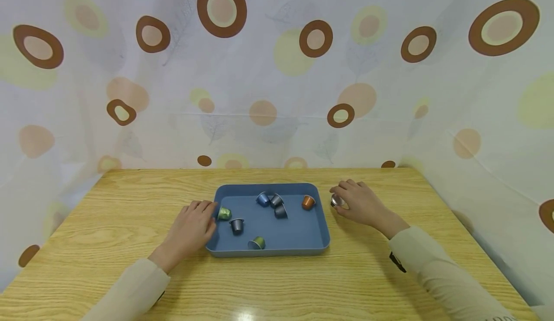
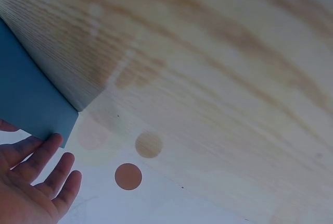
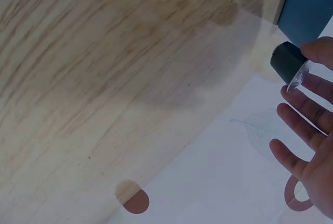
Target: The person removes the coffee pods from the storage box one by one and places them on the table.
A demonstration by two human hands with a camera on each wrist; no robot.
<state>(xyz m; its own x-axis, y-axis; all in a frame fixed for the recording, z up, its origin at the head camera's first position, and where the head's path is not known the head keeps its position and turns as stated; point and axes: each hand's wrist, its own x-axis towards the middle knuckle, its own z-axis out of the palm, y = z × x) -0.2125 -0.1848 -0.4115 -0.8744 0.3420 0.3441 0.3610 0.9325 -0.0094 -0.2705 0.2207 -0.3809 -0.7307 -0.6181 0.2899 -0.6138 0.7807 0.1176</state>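
To the right of the blue tray [image 1: 277, 253], my right hand [image 1: 358, 203] pinches a dark coffee capsule [image 3: 287, 62] with a silver foil lid between thumb and fingers. The right wrist view shows it tilted, with the other fingers spread loosely. At the tray's left side, my left hand [image 1: 192, 226] holds the rim, a fingertip on the outer wall in the left wrist view. Inside the tray lie several coffee capsules: a green one [image 1: 224, 214] near that hand, an olive-green one [image 1: 258, 242], a dark grey one [image 1: 237, 226], and an orange one [image 1: 308, 202].
A blue capsule [image 1: 263, 199] and two dark ones, including a black capsule [image 1: 281, 210], sit close together toward the tray's back. Beneath everything is a wood-grain table [image 1: 277, 287]. A patterned white sheet [image 1: 277, 90] stands behind it and along both sides.
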